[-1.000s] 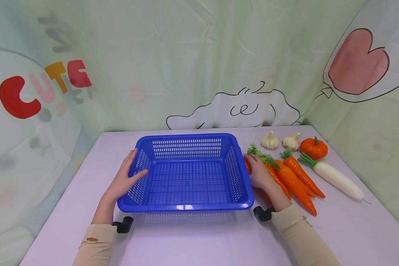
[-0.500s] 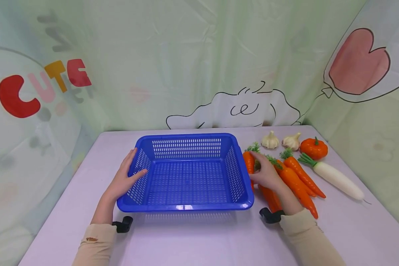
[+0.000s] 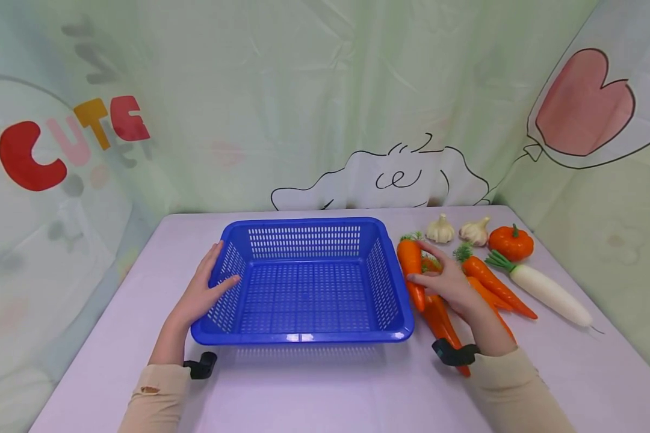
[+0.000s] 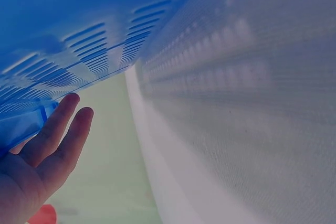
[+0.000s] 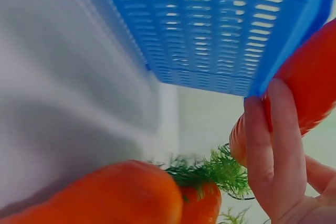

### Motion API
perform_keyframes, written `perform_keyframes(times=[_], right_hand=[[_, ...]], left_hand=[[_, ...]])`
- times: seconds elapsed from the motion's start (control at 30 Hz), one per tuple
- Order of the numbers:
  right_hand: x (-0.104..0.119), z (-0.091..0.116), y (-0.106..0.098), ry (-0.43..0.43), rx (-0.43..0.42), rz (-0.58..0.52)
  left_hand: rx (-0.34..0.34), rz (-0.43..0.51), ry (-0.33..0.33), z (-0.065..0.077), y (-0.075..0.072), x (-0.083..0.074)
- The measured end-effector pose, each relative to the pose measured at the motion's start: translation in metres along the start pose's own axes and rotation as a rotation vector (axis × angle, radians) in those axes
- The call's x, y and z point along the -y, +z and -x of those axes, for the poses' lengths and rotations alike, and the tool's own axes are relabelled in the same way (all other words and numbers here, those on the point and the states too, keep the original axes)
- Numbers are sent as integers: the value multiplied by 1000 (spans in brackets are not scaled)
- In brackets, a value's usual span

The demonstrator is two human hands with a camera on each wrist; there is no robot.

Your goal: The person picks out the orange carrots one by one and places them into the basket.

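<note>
The blue plastic basket (image 3: 306, 294) stands in the middle of the table with nothing inside. At its left side, my left hand (image 3: 201, 296) rests on the rim, thumb over the edge and fingers along the outer wall. In the left wrist view, those fingers (image 4: 60, 135) look straight. My right hand (image 3: 454, 287) pinches an orange carrot (image 3: 410, 257) between thumb and fingers, just outside the basket's right wall. In the right wrist view, the carrot (image 5: 312, 85) is raised close to the basket's rim. More carrots (image 3: 440, 322) lie under and beside that hand, partly hidden by the forearm.
Another carrot (image 3: 495, 286) lies to the right with other carrots partly hidden. Beyond are two garlic bulbs (image 3: 440, 229), a small orange pumpkin (image 3: 511, 242) and a white radish (image 3: 552, 294) with green stalks. A printed curtain (image 3: 222, 120) hangs behind the table.
My right hand has moved right from beside the basket's wall, and the carrot in its fingers has come into fuller view. Nearby carrots have shifted. The left hand and basket stay put.
</note>
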State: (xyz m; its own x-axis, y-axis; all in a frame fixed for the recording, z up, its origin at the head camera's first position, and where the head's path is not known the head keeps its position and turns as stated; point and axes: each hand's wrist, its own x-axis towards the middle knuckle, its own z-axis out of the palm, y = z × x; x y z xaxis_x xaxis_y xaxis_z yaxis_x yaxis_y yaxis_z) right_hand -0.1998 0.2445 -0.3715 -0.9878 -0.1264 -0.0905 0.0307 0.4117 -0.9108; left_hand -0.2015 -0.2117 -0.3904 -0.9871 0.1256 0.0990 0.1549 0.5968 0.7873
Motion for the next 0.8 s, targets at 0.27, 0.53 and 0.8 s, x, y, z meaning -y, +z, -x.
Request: perform_keyframes(times=[0.27, 0.53, 0.8], right_hand=[[13, 8, -6, -43, -7, -15], [22, 13, -6, -15, -33, 14], [28, 17, -7, -48, -34, 17]], left_hand=[[-5, 3, -2, 0, 1, 0], [-1, 7, -5, 0, 2, 1], [-6, 4, -11, 0, 1, 0]])
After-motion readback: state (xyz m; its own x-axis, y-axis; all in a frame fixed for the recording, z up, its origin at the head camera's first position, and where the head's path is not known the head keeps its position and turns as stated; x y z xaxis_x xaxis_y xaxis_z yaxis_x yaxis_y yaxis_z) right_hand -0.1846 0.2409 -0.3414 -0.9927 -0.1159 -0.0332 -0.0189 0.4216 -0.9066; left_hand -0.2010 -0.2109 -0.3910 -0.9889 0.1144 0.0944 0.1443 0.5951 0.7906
